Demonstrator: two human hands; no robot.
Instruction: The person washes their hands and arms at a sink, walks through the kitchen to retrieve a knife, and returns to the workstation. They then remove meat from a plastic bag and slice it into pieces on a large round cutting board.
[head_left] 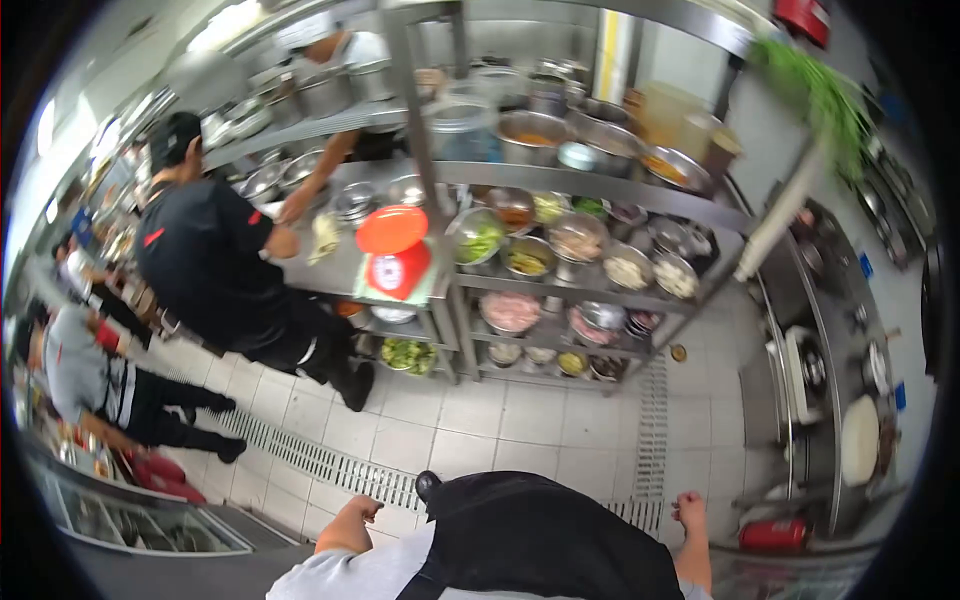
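Observation:
My left hand (366, 508) hangs at my side over the tiled floor, its fingers curled in, with no object showing in it. On the other side my right hand (689, 509) is raised slightly away from my body, fingers also bent inward, holding nothing I can see. A black apron (545, 540) covers my front between the two hands. Neither hand touches a surface. Nearest to the right one is a red object (772, 534) low by the counter. Ahead stands a steel rack (600, 183) whose shelves carry steel bowls of cut food, such as pink meat (510, 312).
A red kitchen scale (395, 272) with an orange-red pan sits on the steel table. A person in black (215, 240) works there, and a person in grey (75, 365) stands left. Floor drain grates (330, 462) cross the tiles. A steel counter (825, 340) runs along the right.

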